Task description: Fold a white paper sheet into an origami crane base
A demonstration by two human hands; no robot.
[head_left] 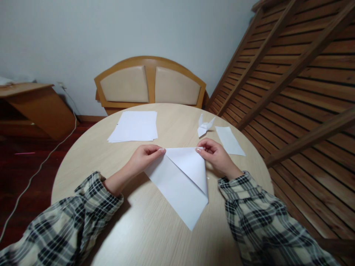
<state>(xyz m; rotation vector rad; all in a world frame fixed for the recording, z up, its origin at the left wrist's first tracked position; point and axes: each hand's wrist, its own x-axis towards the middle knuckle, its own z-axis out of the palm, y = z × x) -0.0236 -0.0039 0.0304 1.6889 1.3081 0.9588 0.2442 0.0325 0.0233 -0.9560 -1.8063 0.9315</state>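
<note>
A white sheet of paper (177, 188) is held over the round table, with one corner folded across so a triangular flap lies on its upper right part. My left hand (144, 159) pinches its upper left edge between thumb and fingers. At the upper right corner, my right hand (213, 155) grips the paper the same way, thumb on top. The sheet's lowest corner points toward me. Just beyond my right hand stands a white origami crane (204, 126).
A stack of white paper (134, 126) lies at the table's far left. To the right is a white paper strip (229, 140). The round wooden table (83, 159) has a padded headboard (151, 83) behind it, wooden slats (299, 74) on the right and a white cable (41, 166) on the left floor.
</note>
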